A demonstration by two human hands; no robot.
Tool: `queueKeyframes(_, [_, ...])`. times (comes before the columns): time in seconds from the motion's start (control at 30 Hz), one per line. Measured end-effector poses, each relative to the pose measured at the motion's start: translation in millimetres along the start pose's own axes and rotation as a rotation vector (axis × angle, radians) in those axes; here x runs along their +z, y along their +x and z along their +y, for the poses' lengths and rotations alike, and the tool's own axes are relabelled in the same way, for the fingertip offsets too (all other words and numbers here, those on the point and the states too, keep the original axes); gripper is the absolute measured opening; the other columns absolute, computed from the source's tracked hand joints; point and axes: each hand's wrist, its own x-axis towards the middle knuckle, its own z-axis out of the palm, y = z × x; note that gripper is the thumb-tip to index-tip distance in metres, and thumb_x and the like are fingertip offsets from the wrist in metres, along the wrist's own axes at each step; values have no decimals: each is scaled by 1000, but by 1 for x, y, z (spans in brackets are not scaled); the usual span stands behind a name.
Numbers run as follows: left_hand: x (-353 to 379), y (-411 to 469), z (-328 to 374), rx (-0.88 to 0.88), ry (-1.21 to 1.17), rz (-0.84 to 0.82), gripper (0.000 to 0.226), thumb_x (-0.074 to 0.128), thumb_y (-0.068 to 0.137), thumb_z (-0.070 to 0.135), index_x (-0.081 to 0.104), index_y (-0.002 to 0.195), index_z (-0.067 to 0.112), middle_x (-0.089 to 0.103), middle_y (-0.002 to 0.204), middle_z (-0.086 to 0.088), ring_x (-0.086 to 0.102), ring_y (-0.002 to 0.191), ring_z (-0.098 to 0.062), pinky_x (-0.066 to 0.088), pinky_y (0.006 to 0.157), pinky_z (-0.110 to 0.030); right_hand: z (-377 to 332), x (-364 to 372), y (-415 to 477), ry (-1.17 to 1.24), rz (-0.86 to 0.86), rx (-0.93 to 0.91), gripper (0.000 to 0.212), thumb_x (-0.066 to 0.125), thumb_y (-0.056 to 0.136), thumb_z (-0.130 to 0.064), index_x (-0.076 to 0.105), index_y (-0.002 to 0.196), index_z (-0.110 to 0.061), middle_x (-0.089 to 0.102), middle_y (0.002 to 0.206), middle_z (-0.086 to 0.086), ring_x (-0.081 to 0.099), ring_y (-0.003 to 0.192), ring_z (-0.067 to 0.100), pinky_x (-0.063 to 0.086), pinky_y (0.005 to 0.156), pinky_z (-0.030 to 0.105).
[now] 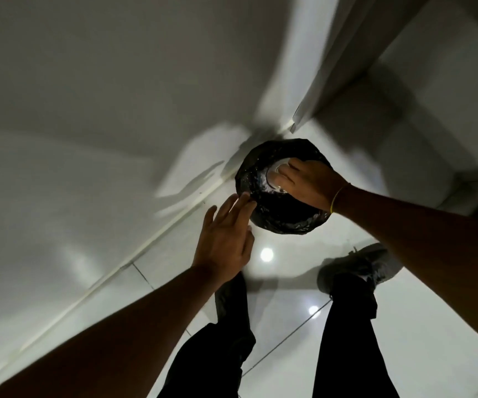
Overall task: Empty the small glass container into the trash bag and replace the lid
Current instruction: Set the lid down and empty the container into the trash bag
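Looking down on a white tiled floor (289, 305) in dim light, with a black trash bag (278, 211) standing at the foot of a white wall (88, 110), just beside the corner of a white cabinet or door edge (318, 90). Bag mouth rolled open and round, plastic shiny and wrinkled along the rim.

Right hand (309, 182) reached over the bag mouth, palm down, fingers (285, 175) curled on the small glass container (275, 175). Held the container inside the opening of the bag, at the far side. Only a pale, shining rounded part of the glass seen under the fingers; tilted or upright, could not tell, because of blur. Contents not seen. A thin yellow band (337, 198) worn around the right wrist.

Left hand (226, 239) spread flat and wide, holding nothing, fingers straight and close together. Fingertips (245, 198) touched or nearly touched the near left rim of the bag; could not tell which.

No lid seen anywhere in the view.

Below the arms, two legs in black trousers (344, 340), and a grey shoe (355, 268) on the floor near the bag, on the right side. Two round spots of lamp light (266, 255) reflected on the tiles between the legs and the bag. Whole view a little blurred, most of all at the wall.
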Motion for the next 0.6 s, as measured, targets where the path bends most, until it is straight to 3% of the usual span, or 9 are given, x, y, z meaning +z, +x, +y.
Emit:
queueKeyframes(0.1, [2, 1, 5, 4, -13, 5, 56, 54, 102, 15, 41, 157, 12, 45, 168, -12, 39, 156, -30, 41, 119, -63, 4, 1, 1, -24, -24, 45, 47, 50, 96, -8, 62, 141, -7, 72, 106, 10, 69, 90, 28, 55, 54, 33])
queueKeyframes(0.23, [1, 4, 8, 26, -13, 7, 56, 54, 101, 14, 42, 156, 12, 45, 168, -11, 40, 156, -29, 42, 118, -63, 5, 0, 2, -69, -55, 60, 37, 72, 88, -7, 71, 125, -4, 73, 106, 12, 69, 85, 28, 54, 52, 32])
queueKeyframes(0.4, [1, 6, 4, 36, 3, -14, 56, 52, 102, 16, 41, 157, 13, 44, 168, -10, 36, 158, -27, 42, 118, -61, -6, 7, -2, -7, -41, 151, 54, 58, 95, -7, 56, 149, -3, 73, 108, 12, 69, 86, 28, 57, 52, 34])
queueKeyframes(0.53, [4, 6, 2, 40, 23, -25, 56, 50, 103, 18, 39, 158, 14, 43, 169, -9, 35, 159, -25, 41, 119, -60, -14, 13, -1, 6, -116, 166, 36, 74, 88, -1, 68, 124, 1, 70, 103, 19, 69, 84, 34, 60, 54, 39])
queueKeyframes(0.6, [5, 6, 2, 50, 32, -29, 55, 50, 104, 19, 39, 158, 14, 44, 169, -9, 35, 159, -25, 42, 118, -61, -16, 14, -2, 11, -135, 190, 42, 73, 89, -3, 66, 131, 0, 70, 101, 19, 69, 84, 34, 60, 55, 38])
